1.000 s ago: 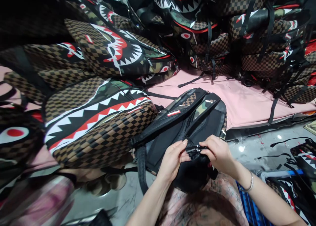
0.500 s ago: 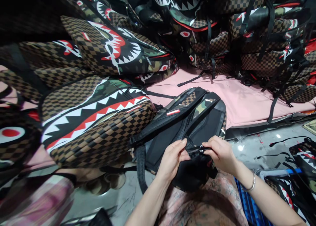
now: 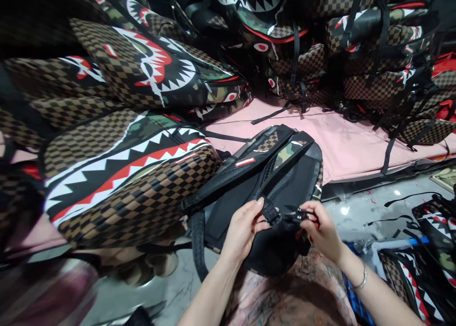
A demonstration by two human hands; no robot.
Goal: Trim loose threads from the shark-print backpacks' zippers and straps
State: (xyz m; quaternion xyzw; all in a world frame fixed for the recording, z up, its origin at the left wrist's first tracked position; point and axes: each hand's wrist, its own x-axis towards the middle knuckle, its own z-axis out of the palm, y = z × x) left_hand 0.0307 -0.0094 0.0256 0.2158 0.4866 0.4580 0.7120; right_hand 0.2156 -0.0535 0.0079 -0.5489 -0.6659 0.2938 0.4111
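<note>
A backpack lies with its black padded back and shoulder straps up, at the table's edge against my body. My left hand is closed on a short black strap of this backpack, pinched between thumb and fingers. In my right hand are small black thread snips, their blades pointing left towards that strap. A red and white label shows on one shoulder strap. Close to the left lies another backpack with a brown check and shark-teeth print.
Piles of similar backpacks stand along the back and left of the pink table top. At lower right, a blue crate stands near more backpacks. Part of another person's plaid clothing shows at lower left.
My right hand and the snips have moved a little right, away from my left hand. The strap end now shows more plainly in my left fingers. The view has shifted slightly.
</note>
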